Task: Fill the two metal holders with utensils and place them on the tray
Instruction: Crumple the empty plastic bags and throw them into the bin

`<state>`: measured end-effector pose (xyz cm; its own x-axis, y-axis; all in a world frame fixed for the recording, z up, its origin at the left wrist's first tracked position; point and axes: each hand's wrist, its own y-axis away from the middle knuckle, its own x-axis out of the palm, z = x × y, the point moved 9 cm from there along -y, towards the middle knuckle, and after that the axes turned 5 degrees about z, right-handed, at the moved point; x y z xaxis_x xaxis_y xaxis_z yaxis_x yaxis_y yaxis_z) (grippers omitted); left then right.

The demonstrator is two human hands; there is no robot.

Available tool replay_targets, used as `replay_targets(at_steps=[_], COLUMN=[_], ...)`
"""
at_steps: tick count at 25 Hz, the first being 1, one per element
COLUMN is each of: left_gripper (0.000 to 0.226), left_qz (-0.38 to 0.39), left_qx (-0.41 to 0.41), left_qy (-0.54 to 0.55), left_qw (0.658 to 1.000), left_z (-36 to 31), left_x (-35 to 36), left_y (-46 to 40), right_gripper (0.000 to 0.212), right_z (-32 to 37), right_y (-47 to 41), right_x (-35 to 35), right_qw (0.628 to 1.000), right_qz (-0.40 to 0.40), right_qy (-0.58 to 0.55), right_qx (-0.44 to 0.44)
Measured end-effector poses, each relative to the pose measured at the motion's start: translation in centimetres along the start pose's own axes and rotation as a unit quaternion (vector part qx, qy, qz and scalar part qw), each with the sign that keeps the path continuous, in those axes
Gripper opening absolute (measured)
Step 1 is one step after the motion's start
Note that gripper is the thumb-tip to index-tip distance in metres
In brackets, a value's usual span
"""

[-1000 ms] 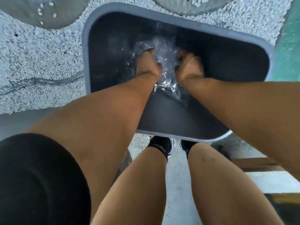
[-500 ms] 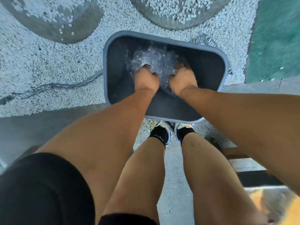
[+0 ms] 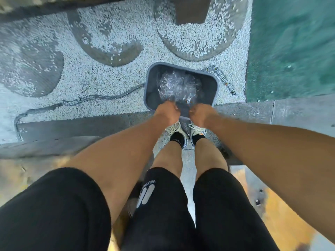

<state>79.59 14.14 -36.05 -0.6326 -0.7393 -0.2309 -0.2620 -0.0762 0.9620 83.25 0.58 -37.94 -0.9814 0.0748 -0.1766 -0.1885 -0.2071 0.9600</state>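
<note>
A grey rectangular bin stands on the pebbled ground just beyond my feet. Crumpled clear plastic wrap fills its middle. My left hand and my right hand hang side by side over the bin's near rim, with the fingers curled down. The near edge of the plastic reaches both hands, but I cannot tell whether either hand grips it. No metal holder, utensil or tray is in view.
My shoes stand on a concrete step right behind the bin. Round stepping stones lie in white gravel beyond it. A green surface lies to the right, and an orange-stained metal plate at lower right.
The view has risen, so the bin looks much smaller. Both hands have drawn back from the middle of the plastic to the bin's near rim.
</note>
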Motion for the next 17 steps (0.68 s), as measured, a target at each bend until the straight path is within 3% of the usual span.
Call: replay_targets(at_steps=[6, 9, 17], left_gripper=[0.027, 0.029, 0.016], left_qz=[-0.016, -0.042, -0.038], left_qx=[0.032, 0.019, -0.056], left_qy=[0.055, 0.141, 0.452], left_qw=[0.998, 0.989, 0.889], left_z=[-1.6, -0.8, 3.9], left_x=[-1.6, -1.3, 4.4], left_y=[10.9, 16.1, 27.0], right_gripper=[0.036, 0.032, 0.032], right_z=[0.8, 2.0, 6.1], right_y=[9.5, 14.4, 22.6], right_x=[-0.8, -0.9, 2.4], right_qw=[0.997, 0.993, 0.968], right_qz=[0.001, 0.008, 0.064], right_qy=[0.069, 0.116, 0.228], right_qx=[-0.02, -0.034, -0.082])
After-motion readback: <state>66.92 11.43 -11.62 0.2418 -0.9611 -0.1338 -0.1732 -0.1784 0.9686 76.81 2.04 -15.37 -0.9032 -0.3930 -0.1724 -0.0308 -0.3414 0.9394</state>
